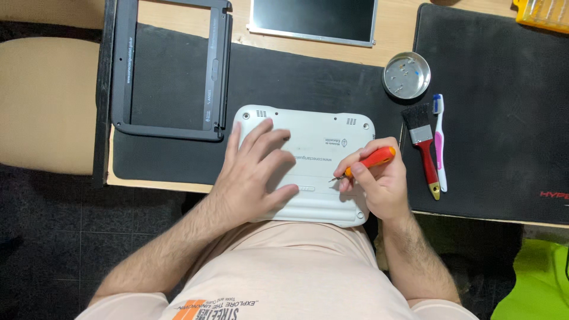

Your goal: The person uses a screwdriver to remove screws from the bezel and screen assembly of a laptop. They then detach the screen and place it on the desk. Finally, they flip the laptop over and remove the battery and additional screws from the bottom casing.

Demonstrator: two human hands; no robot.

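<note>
A: What sits closest under the camera?

B: The person's chest in a pale peach shirt, both bare forearms running up from it to the desk edge.

A: And the left hand?

B: The left hand lies flat with its fingers spread on the white laptop base, pressing on the left half of the shell.

A: Where is that base?

B: Bottom side up on the dark desk mat, at the near edge of the wooden desk, just in front of the person's body.

A: The right hand?

B: The right hand pinches a small orange-handled screwdriver between thumb and fingers; the tip points left and down onto the shell near its middle.

A: What else is around?

B: A dark grey screen bezel frame lies to the upper left, just beside the base. A bare display panel lies at the far edge. To the right, a round metal dish holds small screws. Below it lie a red-handled paintbrush and a pink and white toothbrush, side by side on a second black mat
</note>
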